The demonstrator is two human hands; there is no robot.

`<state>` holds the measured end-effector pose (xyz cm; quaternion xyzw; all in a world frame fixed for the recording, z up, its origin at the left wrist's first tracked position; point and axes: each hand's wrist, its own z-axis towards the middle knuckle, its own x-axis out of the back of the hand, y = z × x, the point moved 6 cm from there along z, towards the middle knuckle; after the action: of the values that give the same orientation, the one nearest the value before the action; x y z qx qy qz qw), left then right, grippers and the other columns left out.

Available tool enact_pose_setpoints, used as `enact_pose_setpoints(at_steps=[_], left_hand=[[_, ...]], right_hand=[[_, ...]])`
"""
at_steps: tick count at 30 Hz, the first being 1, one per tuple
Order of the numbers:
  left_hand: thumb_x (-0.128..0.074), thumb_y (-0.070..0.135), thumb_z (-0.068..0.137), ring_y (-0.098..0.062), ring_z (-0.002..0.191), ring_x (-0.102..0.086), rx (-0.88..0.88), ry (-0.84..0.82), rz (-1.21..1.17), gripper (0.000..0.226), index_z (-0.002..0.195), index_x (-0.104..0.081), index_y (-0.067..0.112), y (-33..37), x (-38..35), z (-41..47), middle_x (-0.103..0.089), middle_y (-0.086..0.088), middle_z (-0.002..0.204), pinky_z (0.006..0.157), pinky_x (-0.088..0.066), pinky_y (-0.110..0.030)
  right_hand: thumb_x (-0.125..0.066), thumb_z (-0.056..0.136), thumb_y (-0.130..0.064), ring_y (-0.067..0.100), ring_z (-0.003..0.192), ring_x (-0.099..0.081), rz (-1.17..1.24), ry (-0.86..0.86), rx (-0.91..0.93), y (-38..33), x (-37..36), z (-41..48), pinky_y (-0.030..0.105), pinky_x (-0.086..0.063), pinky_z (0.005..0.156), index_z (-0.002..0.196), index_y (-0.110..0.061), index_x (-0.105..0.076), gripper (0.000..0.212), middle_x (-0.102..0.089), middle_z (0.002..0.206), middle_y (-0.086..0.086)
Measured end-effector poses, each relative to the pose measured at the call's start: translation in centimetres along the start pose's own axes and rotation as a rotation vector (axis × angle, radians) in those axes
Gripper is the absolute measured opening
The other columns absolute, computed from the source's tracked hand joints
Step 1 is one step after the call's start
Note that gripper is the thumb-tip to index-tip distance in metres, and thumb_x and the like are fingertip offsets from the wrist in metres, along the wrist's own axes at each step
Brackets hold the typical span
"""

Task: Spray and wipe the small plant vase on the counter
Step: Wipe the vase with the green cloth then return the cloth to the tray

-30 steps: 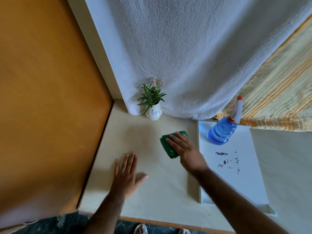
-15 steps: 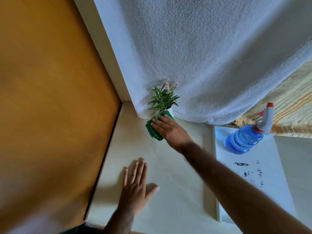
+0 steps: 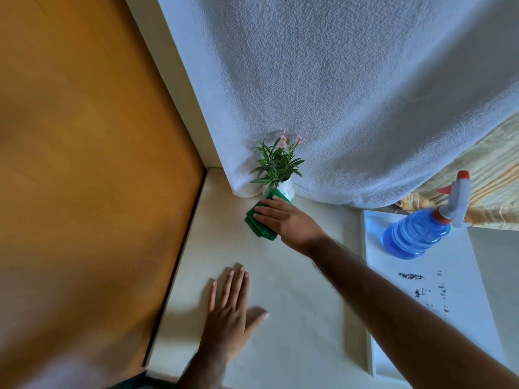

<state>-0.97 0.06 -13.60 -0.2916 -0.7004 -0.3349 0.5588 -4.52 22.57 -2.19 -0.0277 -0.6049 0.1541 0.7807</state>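
A small white vase (image 3: 287,189) with a green leafy plant (image 3: 276,164) and pink flowers stands at the back of the cream counter (image 3: 295,290), against a hanging white towel. My right hand (image 3: 286,220) presses a folded green cloth (image 3: 259,221) against the front of the vase, hiding most of it. My left hand (image 3: 230,313) lies flat on the counter nearer to me, fingers spread, holding nothing. A blue spray bottle (image 3: 418,234) with a white and red trigger lies on its side at the right.
The white towel (image 3: 337,94) hangs behind the vase. An orange wooden panel (image 3: 84,164) borders the counter on the left. The bottle rests on a white board (image 3: 460,287) with dark specks. A striped yellow fabric (image 3: 494,169) hangs at the far right.
My right hand slid the green cloth from the counter's middle up to the vase and now holds it there. My left hand stayed flat. The view moved closer.
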Motion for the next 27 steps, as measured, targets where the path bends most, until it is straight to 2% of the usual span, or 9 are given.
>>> enact_pose_setpoints(at_steps=[2, 4, 8, 11, 15, 17, 24, 27], left_hand=[[-0.03, 0.079, 0.091, -0.026, 0.154, -0.011, 0.004, -0.008, 0.002, 0.098, 0.158, -0.015, 0.01, -0.1, -0.2, 0.0, -0.014, -0.008, 0.168, 0.12, -0.015, -0.057], [-0.029, 0.079, 0.091, -0.026, 0.154, -0.011, 0.003, -0.01, -0.002, 0.097, 0.158, -0.015, 0.01, -0.1, -0.3, 0.0, -0.014, -0.007, 0.168, 0.12, -0.014, -0.057], [-0.032, 0.079, 0.091, -0.025, 0.154, -0.011, -0.007, 0.005, -0.01, 0.097, 0.158, -0.015, 0.01, -0.1, -0.3, 0.1, -0.015, -0.007, 0.168, 0.12, -0.017, -0.058], [-0.034, 0.078, 0.091, -0.025, 0.154, -0.011, -0.008, 0.01, -0.016, 0.097, 0.158, -0.015, 0.01, -0.1, -0.2, 0.1, -0.015, -0.007, 0.168, 0.119, -0.019, -0.059], [-0.032, 0.078, 0.091, -0.025, 0.154, -0.009, -0.005, 0.001, -0.005, 0.097, 0.158, -0.014, 0.011, -0.1, -0.3, 0.2, -0.012, -0.007, 0.168, 0.119, -0.018, -0.059], [-0.032, 0.078, 0.091, -0.025, 0.154, -0.009, -0.007, -0.004, 0.001, 0.097, 0.158, -0.014, 0.01, 0.0, -0.3, 0.1, -0.012, -0.007, 0.168, 0.119, -0.019, -0.06], [-0.034, 0.077, 0.092, -0.024, 0.154, -0.01, -0.009, 0.015, -0.008, 0.096, 0.158, -0.015, 0.01, 0.1, -0.1, 0.0, -0.014, -0.007, 0.168, 0.119, -0.021, -0.059], [-0.033, 0.077, 0.092, -0.024, 0.154, -0.009, -0.012, 0.019, 0.001, 0.096, 0.158, -0.014, 0.01, 0.0, 0.0, -0.1, -0.014, -0.007, 0.168, 0.119, -0.021, -0.059]], right_hand=[[-0.03, 0.085, -0.001, 0.039, 0.121, -0.062, 0.012, -0.003, 0.018, -0.1, 0.4, 0.7, 0.057, -0.042, 0.108, 0.121, 0.001, -0.071, 0.055, -0.07, 0.126, 0.017], [-0.028, 0.082, 0.001, 0.04, 0.122, -0.061, 0.047, -0.029, 0.0, 0.4, 0.3, 0.8, 0.057, -0.041, 0.109, 0.12, 0.002, -0.071, 0.057, -0.07, 0.125, 0.017], [-0.05, 0.07, 0.026, 0.04, 0.131, -0.054, 0.142, -0.082, -0.082, 1.6, -1.3, -0.5, 0.049, -0.031, 0.116, 0.124, 0.002, -0.068, 0.062, -0.066, 0.131, 0.018], [-0.053, 0.067, 0.029, 0.04, 0.133, -0.052, 0.168, -0.113, -0.086, 1.4, -2.1, -1.4, 0.044, -0.027, 0.116, 0.126, 0.002, -0.067, 0.067, -0.065, 0.133, 0.018], [-0.061, 0.064, 0.029, 0.038, 0.127, -0.058, 0.123, -0.002, 0.007, 0.7, -1.2, -0.9, 0.054, -0.038, 0.112, 0.122, 0.0, -0.07, 0.065, -0.069, 0.128, 0.015], [-0.063, 0.065, 0.027, 0.037, 0.127, -0.058, 0.094, 0.03, 0.02, 1.0, -0.6, -0.2, 0.055, -0.037, 0.113, 0.123, -0.001, -0.07, 0.065, -0.069, 0.129, 0.014], [-0.061, 0.063, 0.032, 0.041, 0.128, -0.056, 0.121, 0.024, -0.098, 2.3, -1.2, -2.9, 0.062, -0.042, 0.107, 0.121, 0.001, -0.071, 0.066, -0.068, 0.128, 0.016], [-0.06, 0.07, 0.03, 0.04, 0.131, -0.054, 0.103, 0.106, -0.1, 2.2, -0.4, -3.0, 0.057, -0.037, 0.113, 0.125, -0.001, -0.069, 0.064, -0.066, 0.132, 0.015]])
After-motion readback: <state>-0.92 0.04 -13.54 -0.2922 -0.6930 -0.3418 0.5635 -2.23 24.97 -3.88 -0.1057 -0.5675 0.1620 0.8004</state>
